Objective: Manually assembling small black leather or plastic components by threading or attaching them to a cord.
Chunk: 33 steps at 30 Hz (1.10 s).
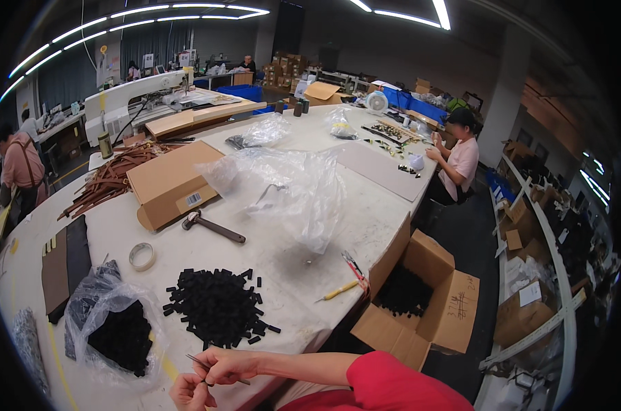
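Far L on table (365, 229), 10 o'clock fr. the hands: dark flat panels (55, 274); nearer, also approx. 10, open clear bag (83, 342) w/ black pcs inside. 11 o'clock: tape roll (133, 257), & further off brown straps (108, 181). Cardboard box (170, 179) just shy of 12, past the tape. L hand (187, 392) by near table edge, fingers pinched narrow on a small dark bit (208, 383), too small to ID. Black pile (214, 305) of short pcs at 12, just beyond the hands, strays round its rim; it's in the way betw. hands & hammer (218, 229), also 12. R hand (225, 365) just R of L one, fingers closed round a slim metal tool (194, 359), type unclear. 1 o'clock: crumpled clear plastic (303, 188), covers big patch past hammer. 2: yellow-handled tool (340, 290) nr table edge. Betw. 2 & 3: open carton (456, 315), flaps out, more black pcs inside.
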Tool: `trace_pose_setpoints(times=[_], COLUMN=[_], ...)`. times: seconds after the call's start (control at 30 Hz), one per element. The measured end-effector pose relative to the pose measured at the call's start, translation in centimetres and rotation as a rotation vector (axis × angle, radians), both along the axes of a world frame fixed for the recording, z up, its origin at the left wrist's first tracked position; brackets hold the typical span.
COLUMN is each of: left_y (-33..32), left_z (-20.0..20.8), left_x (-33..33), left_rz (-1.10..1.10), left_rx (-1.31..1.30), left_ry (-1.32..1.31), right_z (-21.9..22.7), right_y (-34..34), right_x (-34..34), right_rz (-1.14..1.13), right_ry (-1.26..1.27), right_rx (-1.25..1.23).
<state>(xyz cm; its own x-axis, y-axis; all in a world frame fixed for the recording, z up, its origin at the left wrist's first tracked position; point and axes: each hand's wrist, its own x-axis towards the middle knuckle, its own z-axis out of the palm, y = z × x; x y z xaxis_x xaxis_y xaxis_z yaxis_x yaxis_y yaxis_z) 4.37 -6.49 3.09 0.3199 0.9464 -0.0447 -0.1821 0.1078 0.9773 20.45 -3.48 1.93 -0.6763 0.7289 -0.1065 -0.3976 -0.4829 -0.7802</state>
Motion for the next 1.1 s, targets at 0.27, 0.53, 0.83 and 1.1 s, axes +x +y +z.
trace_pose_setpoints(times=[0.27, 0.53, 0.83, 1.1], left_y=[-0.1, 1.6, 1.9, 1.1], left_z=[-0.3, -2.4, -1.7, -1.8], left_x=[-0.4, 1.8, -0.8, -1.6], left_rz=[0.014, 0.360, 0.187, 0.034], left_rx=[0.058, 0.970, -0.320, -0.520], left_ry=[0.135, 0.701, -0.483, -0.561], right_z=[0.0, 0.4, 0.8, 1.8], right_y=[0.0, 0.3, 0.0, -0.6], right_x=[0.0, -1.6, -0.1, -0.6], right_rz=[0.028, -0.583, -0.091, 0.003], right_ry=[-0.070, -0.678, -0.745, -0.688], right_rx=[0.062, 0.614, 0.474, 0.361])
